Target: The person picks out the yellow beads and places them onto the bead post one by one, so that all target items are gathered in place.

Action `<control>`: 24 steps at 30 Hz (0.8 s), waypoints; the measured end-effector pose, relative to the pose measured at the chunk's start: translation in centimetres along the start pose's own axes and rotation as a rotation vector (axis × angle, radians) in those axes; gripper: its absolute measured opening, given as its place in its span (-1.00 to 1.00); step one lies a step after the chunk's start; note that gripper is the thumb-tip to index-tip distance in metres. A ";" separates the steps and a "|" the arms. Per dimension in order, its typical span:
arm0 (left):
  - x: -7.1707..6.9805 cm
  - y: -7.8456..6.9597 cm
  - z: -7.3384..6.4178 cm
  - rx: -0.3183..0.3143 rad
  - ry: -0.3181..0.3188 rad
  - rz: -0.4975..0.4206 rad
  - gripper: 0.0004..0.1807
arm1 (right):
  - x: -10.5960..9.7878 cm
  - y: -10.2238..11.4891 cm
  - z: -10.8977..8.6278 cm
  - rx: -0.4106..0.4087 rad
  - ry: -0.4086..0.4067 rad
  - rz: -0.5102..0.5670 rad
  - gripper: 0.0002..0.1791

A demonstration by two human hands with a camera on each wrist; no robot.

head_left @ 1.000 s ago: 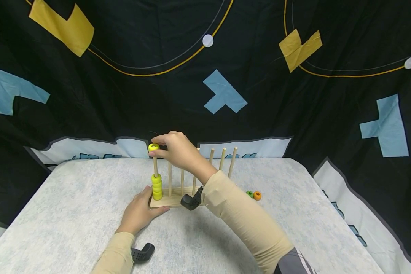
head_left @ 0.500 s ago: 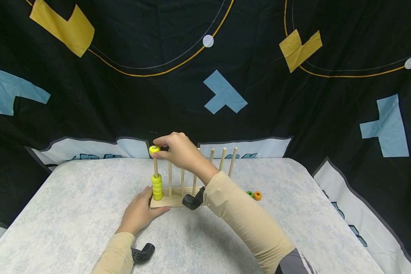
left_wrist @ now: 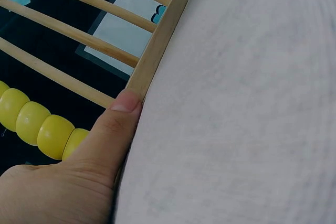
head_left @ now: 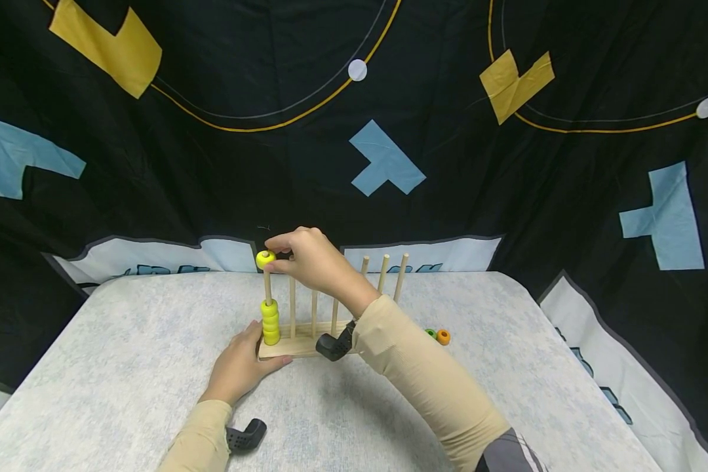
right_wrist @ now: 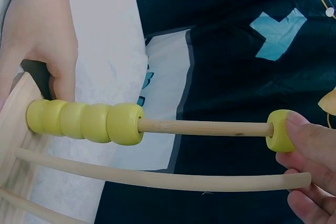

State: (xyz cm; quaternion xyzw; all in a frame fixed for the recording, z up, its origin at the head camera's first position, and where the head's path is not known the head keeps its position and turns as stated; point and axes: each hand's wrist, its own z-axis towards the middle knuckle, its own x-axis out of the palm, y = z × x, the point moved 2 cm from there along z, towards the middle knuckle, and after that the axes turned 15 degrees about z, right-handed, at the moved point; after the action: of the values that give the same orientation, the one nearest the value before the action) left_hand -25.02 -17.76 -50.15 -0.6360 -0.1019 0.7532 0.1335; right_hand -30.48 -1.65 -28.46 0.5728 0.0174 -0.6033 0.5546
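A pale wooden base [head_left: 301, 347] carries a row of upright pegs. Its leftmost peg [right_wrist: 205, 127] bears a stack of several yellow beads [head_left: 270, 322] at the bottom. At the top of that same peg my right hand [head_left: 313, 261] pinches one more yellow bead [head_left: 265, 263] between thumb and fingers, with the peg's tip showing in its hole. Bare peg separates this bead from the stack, as the right wrist view shows too. My left hand [head_left: 238, 365] grips the base's left end, thumb [left_wrist: 113, 124] along the front edge and fingers behind.
A green bead [head_left: 430, 334] and an orange bead [head_left: 443, 337] lie on the table [head_left: 507, 393] right of the base, partly behind my right sleeve. Bare pegs [head_left: 400, 278] rise beyond my right forearm. A dark printed cloth [head_left: 307, 183] hangs behind the table.
The pinched yellow bead has come down slightly at the top of the leftmost peg, and the tip now shows in its hole. My right hand shifted slightly right; my left hand stayed put.
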 end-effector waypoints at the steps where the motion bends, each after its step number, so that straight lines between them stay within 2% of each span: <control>1: 0.0 0.0 0.0 0.000 -0.001 0.002 0.14 | 0.0 0.0 0.0 -0.003 0.000 0.000 -0.58; 13: -0.1 -0.1 0.0 -0.004 0.005 0.002 0.16 | -0.7 0.0 -0.5 0.000 -0.032 -0.014 -0.57; 24: -0.2 -0.1 0.0 -0.011 0.009 -0.007 0.12 | -1.6 0.2 -3.0 -0.116 -0.090 0.010 -0.56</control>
State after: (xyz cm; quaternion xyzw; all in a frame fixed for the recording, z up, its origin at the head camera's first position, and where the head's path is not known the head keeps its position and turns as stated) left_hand -24.97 -17.69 -49.95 -0.6397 -0.1077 0.7494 0.1328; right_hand -28.74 1.20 -28.22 0.5119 0.0243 -0.6237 0.5902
